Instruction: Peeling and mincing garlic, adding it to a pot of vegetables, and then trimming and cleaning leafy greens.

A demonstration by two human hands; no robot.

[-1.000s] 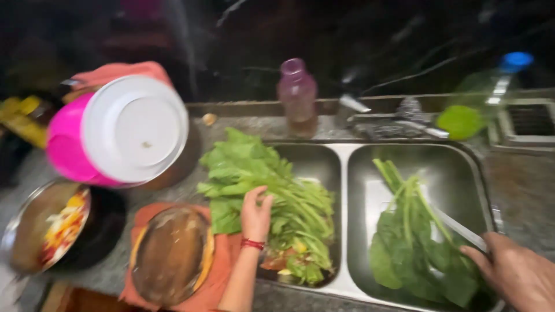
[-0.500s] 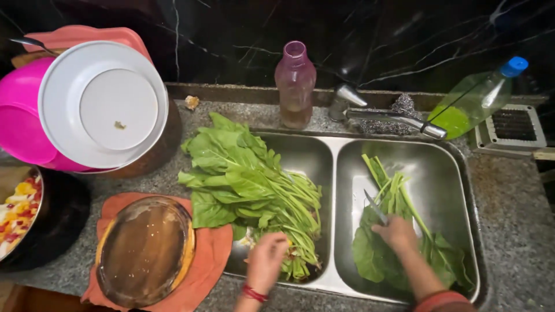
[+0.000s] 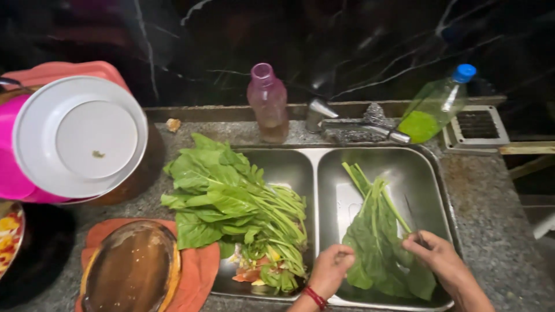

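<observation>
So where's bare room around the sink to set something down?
Bare granite counter right of the right basin, below the white vent grate. The back of the left basin is open too. Crowded: the leafy greens cover the left side, and both hands work the greens in front.

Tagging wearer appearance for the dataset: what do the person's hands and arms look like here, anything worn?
Both hands are bare, no gloves. The left hand has a thin red band around the wrist. The right hand shows no ring, watch or band, and the bit of forearm in view is unsleeved. No sleeve shows on either arm in the head view.
</observation>
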